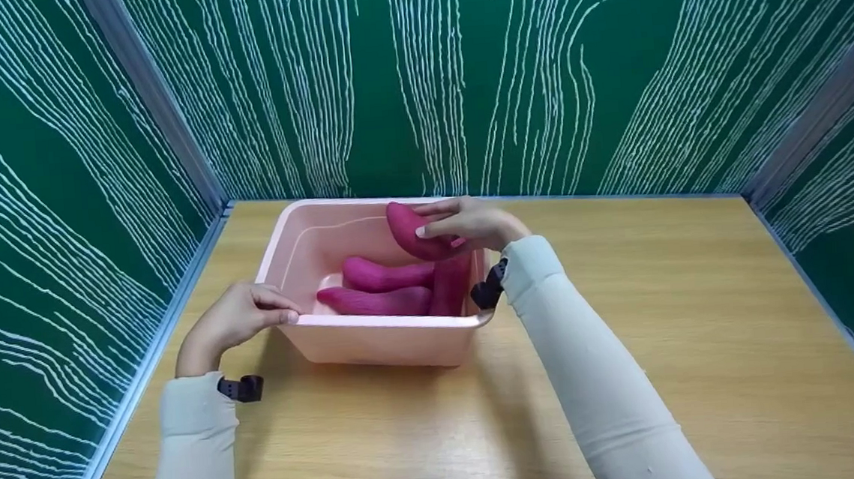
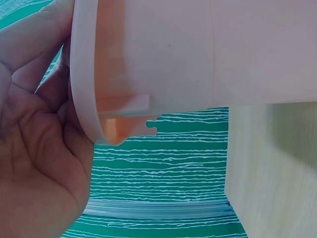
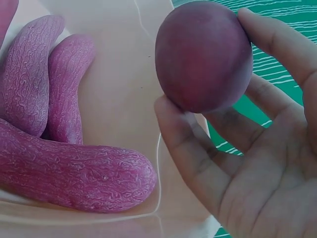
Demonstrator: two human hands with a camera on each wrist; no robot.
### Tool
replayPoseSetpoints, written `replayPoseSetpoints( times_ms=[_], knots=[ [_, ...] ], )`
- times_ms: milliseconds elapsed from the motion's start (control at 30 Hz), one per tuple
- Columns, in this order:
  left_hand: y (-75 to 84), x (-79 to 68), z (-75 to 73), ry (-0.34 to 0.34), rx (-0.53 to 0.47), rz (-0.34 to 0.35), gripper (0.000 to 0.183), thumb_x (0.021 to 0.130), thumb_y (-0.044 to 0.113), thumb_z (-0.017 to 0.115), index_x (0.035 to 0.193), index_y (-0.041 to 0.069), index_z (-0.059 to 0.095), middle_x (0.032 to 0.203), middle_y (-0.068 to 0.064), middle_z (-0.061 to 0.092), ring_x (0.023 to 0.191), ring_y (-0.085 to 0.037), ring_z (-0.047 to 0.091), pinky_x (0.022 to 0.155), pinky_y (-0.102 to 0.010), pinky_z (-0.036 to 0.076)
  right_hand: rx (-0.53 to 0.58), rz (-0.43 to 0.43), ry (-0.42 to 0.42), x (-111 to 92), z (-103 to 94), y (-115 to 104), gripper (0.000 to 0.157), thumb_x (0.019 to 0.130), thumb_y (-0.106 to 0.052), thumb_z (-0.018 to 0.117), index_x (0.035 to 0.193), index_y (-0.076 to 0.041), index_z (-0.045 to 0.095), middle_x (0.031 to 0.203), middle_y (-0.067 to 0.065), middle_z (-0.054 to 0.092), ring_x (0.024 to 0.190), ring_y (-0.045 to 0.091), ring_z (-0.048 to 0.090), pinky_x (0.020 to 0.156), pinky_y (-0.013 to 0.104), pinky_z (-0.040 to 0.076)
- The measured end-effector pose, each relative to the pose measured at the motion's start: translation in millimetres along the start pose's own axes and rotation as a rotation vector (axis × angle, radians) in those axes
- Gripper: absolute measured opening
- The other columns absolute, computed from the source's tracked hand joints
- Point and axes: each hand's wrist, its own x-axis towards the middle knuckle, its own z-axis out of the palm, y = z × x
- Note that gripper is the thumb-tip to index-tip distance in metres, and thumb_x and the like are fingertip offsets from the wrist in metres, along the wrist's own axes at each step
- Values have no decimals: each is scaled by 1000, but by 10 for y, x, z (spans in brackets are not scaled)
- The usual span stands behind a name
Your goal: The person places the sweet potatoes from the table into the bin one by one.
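Note:
A pink plastic bin [image 1: 382,344] stands on the table with several magenta, wrinkled sweet potatoes lying in it. Among them are one sweet potato [image 1: 384,274] towards the back, another [image 1: 375,300] along the near wall and a third [image 1: 449,287] crosswise at the right. My right hand [image 1: 471,221] holds a curved sweet potato [image 1: 415,233] between thumb and fingers, above the bin's right side. In the right wrist view this sweet potato [image 3: 203,57] appears end-on, gripped at the fingertips. My left hand [image 1: 241,316] pinches the bin's rim [image 2: 83,69] at its near left corner.
The wooden table [image 1: 666,328] extends to the right and in front of the bin. Green panels [image 1: 491,77] with white wavy lines enclose the back and both sides, joined by grey metal posts [image 1: 154,93]. A small black camera [image 1: 242,388] sits on my left wrist.

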Motion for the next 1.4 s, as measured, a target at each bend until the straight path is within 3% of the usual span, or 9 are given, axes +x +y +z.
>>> replayPoseSetpoints(
  times_ms=[500,733,967,1200,1400],
  knots=[
    [-15,25,-1,-4,-25,-46,20,84,16,74,102,8,76,117,-13,67,115,-32,47,103,-54,41,-27,21,25,62,47,36,53,88,-25,71,137,-23,54,131,9,57,114,25,55,97,41,50],
    [-16,33,-6,-3,-20,-30,21,85,15,73,103,7,75,115,-13,68,115,-32,48,103,-54,42,-28,-14,41,50,26,57,57,89,-22,68,142,-18,47,135,10,55,106,26,58,98,43,48],
    [-23,18,1,3,-24,-9,18,84,15,73,100,6,77,113,-15,69,109,-30,50,97,-46,47,-3,-40,30,39,11,73,60,90,-19,65,145,-11,42,133,12,57,104,30,59,105,51,42],
    [-25,15,3,3,-33,-9,21,84,14,73,102,3,75,114,-15,68,109,-30,49,98,-47,46,2,-32,36,22,6,75,58,90,-23,66,144,-13,44,139,15,51,100,29,61,103,49,44],
    [-15,19,4,0,-34,9,22,85,15,73,102,3,75,113,-15,69,109,-30,49,98,-47,47,9,-37,37,12,-10,81,55,93,-27,64,143,-12,46,133,12,55,106,31,61,102,47,45]
  ],
)
